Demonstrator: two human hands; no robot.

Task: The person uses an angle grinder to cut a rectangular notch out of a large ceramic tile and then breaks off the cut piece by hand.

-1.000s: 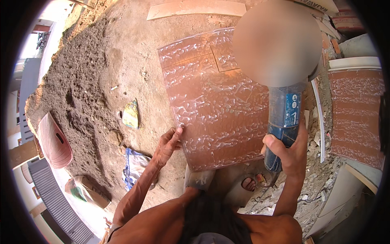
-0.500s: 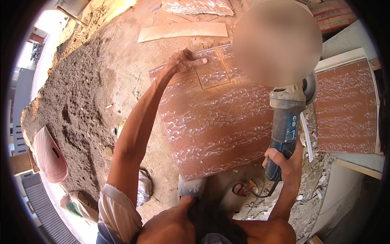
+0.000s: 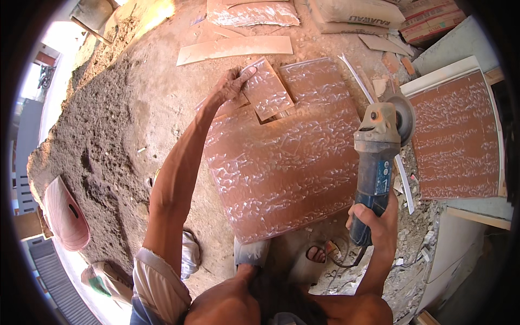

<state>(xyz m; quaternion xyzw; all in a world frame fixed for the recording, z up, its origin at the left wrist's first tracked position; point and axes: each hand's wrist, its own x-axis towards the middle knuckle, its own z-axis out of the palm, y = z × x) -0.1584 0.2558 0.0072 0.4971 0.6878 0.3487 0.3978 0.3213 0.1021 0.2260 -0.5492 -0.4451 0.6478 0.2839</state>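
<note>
My left hand (image 3: 233, 85) is closed on the edge of a small rectangular cut piece of tile (image 3: 268, 93), thumb on top. The piece sits tilted and skewed over a notch in the far edge of a large reddish-brown tile (image 3: 287, 168), whose face carries whitish squiggly marks. To the right, my right hand (image 3: 381, 223) grips the lower body of a blue and grey angle grinder (image 3: 374, 168). Its head points away from me, and the disc (image 3: 403, 120) faces right, above the ground beside the large tile. Whether the disc spins cannot be told.
A second brown tile (image 3: 457, 135) leans at the right. Beyond the work lie a pale strip (image 3: 235, 50) and several sacks (image 3: 355, 15). Rubble (image 3: 417, 244) and the grinder's cord (image 3: 346, 265) are near my foot. A sand heap (image 3: 103, 157) and pink curved object (image 3: 66, 214) are left.
The cut piece has come up out of its place in the large tile and turned, opening a gap beneath it. My right hand keeps hold of the grinder in nearly the same place.
</note>
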